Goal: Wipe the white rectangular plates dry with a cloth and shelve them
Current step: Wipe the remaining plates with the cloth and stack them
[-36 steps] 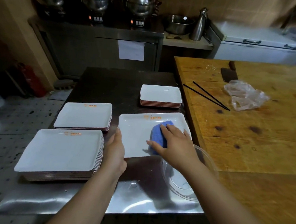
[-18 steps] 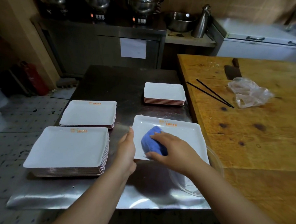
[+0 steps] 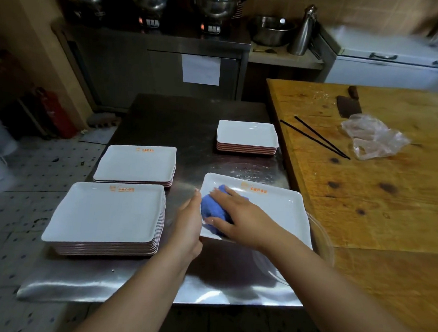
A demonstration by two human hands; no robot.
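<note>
A white rectangular plate (image 3: 274, 210) with orange print lies tilted at the near right of the steel table (image 3: 184, 127). My right hand (image 3: 238, 215) holds a bunched blue cloth (image 3: 211, 209) against the plate's left part. My left hand (image 3: 190, 225) grips the plate's left edge, its fingers hidden beneath. Three stacks of white plates stand on the table: a tall one at near left (image 3: 104, 212), a low one behind it (image 3: 136, 164), and a smaller one at far right (image 3: 248, 134).
A clear round bowl (image 3: 321, 238) sits under the plate's right side. A wooden table (image 3: 377, 201) adjoins on the right with black chopsticks (image 3: 314, 137), a plastic bag (image 3: 373, 136) and a cleaver (image 3: 348, 105). Steel counters with pots stand behind.
My right hand has slid the blue cloth from the plate's upper middle to its left side. My left hand stays on the plate's left edge.
</note>
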